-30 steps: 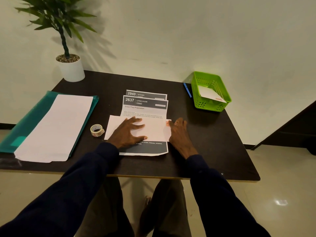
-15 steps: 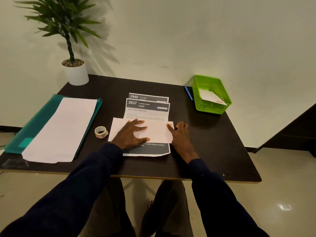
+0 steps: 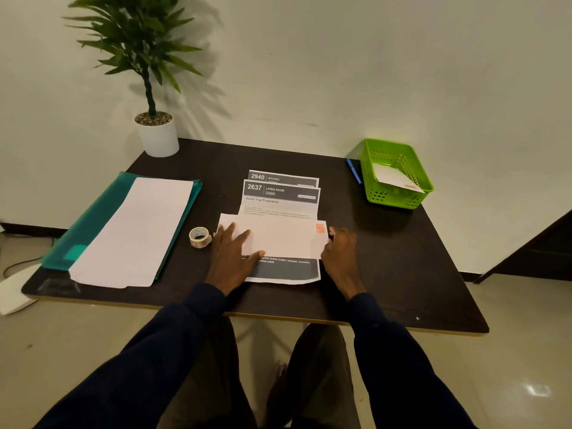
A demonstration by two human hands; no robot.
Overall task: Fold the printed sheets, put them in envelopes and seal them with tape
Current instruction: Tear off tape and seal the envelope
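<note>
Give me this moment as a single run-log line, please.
left hand: flat on envelope | right hand: touching envelope's right end | envelope: lying across printed sheet | tape roll: beside left hand, not held

Two printed sheets at centre, the 2637 sheet [image 3: 280,198] and the 2940 sheet [image 3: 283,178]; two envelopes, the centre envelope [image 3: 278,235] and the basket envelope [image 3: 393,178]; one green basket [image 3: 399,202]; one tape roll [image 3: 200,237]; one blue pen [image 3: 353,171]; one potted plant [image 3: 158,136], upper left; one teal folder [image 3: 102,218]; two hands, left hand [image 3: 232,253] and right hand [image 3: 340,250]
</note>
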